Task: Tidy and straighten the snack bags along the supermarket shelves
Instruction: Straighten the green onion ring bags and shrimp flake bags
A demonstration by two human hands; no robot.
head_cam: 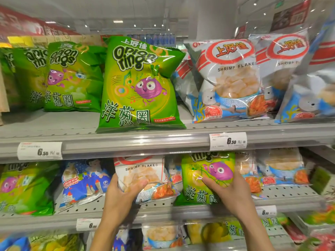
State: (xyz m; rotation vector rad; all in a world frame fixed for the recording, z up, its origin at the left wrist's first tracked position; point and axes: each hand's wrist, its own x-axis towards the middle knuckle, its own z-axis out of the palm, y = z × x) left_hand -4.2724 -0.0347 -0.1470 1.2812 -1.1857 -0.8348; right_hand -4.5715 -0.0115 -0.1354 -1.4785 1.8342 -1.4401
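Observation:
On the middle shelf (163, 205) my left hand (121, 194) grips a white shrimp flakes bag (141, 171) by its lower left side, thumb across the front. My right hand (230, 191) holds a green onion rings bag (203, 173) beside it, thumb pressed on the front and fingers round its right edge. Both bags stand near the shelf's front edge. On the top shelf (199, 129) a large green onion rings bag (137, 84) stands forward of its row, leaning slightly.
The top shelf also carries more green onion rings bags (70, 77) at the left and shrimp flakes bags (232, 78) at the right. A blue bag (83, 182) and a green bag (23, 187) lie slanted at the middle shelf's left. Price tags (228, 141) line the rails.

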